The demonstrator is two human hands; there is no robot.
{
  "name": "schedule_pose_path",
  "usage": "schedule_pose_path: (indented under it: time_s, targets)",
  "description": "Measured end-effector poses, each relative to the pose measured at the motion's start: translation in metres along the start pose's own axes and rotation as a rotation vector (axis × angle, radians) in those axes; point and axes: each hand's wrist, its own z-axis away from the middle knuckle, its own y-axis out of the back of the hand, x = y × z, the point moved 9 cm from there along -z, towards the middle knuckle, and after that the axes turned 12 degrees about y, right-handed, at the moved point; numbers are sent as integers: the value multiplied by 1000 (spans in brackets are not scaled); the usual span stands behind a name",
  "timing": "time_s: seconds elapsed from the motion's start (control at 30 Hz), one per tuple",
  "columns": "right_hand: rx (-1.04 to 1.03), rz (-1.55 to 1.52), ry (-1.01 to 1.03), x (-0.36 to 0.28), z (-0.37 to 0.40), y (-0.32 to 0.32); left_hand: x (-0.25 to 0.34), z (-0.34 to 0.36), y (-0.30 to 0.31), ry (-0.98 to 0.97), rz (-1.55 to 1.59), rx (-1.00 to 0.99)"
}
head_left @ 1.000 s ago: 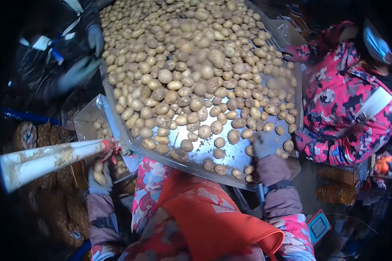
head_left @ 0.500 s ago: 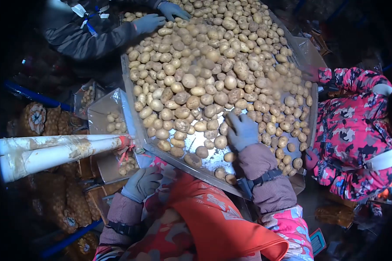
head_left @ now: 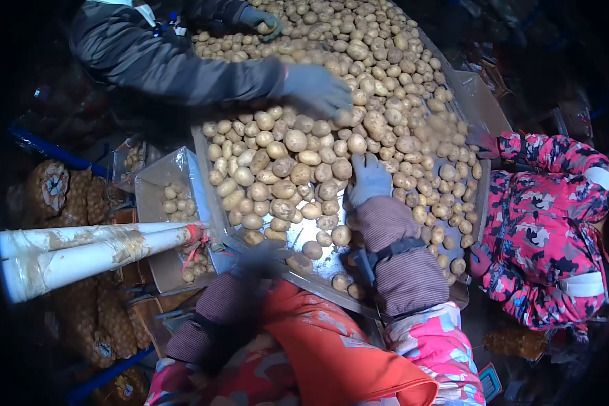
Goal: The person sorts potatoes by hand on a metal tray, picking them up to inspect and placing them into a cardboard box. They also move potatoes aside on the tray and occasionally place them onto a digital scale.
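Many potatoes cover a metal-edged table. My right hand, in a grey glove, reaches onto the near part of the pile. Its fingers are apart and touch potatoes, beside a bare shiny patch of the tabletop. My left hand, also gloved, is dark and smeared by motion at the table's near left edge, so its fingers cannot be made out. A few loose potatoes lie near that edge, between my two hands.
A co-worker's gloved hand stretches over the pile from the upper left. Another person in pink camouflage stands at the right. White wrapped poles jut in from the left over a bin with potatoes. Filled sacks lie beyond.
My left hand has moved up and right to the table edge. My right hand has shifted slightly farther onto the pile. The co-worker's arm has swung across the potatoes.
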Motion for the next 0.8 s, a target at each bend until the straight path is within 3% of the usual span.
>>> schedule_pose_path:
  time_s: [0.03,0.07,0.1,0.17,0.2,0.23,0.27,0.3,0.33,0.37,0.4,0.47,0.5,0.57,0.6,0.67,0.7,0.73,0.8]
  targets:
    - [-66,-19,-59,-1,7,-14,-52,-3,-22,280,580,-95]
    - [-130,-30,-117,3,15,-26,-68,-5,-40,552,1164,-189]
    - [-138,-22,-116,6,27,-31,-68,-5,-39,551,1175,-193]
    - [-30,-350,-119,10,53,-37,29,-8,8,-160,-368,5]
    - [-47,-534,-167,-3,68,-26,34,-11,6,-159,-363,7]
    - [-62,-717,-211,-23,79,-4,48,-11,0,-280,-501,47]
    - [-206,-876,-100,-54,83,8,62,-10,-8,-395,-637,90]
    - [-356,-1034,12,-81,89,11,78,-12,-15,-385,-632,96]
    - [-308,-961,274,-94,88,10,86,-18,-12,-167,-167,49]
    - [-314,-963,272,-92,78,11,80,-24,-14,52,297,0]
    - [-187,-848,268,-76,49,24,83,-26,-16,56,297,3]
    - [176,-484,378,-45,-6,51,58,-24,-43,501,1785,-244]
    - [412,-234,478,-30,-19,55,56,-25,-40,512,1789,-222]
    - [277,49,316,10,-41,9,78,-29,-3,99,479,-46]
    - [171,10,278,30,-48,-4,77,-25,3,136,482,-36]
    - [61,-31,268,24,-62,-7,67,-23,26,283,851,113]
    - [-159,35,135,21,-64,1,62,-20,28,345,1038,185]
    - [-370,110,-4,25,-60,4,53,-21,23,322,1098,238]
    - [-475,108,-61,17,-60,10,60,-14,31,205,1019,258]
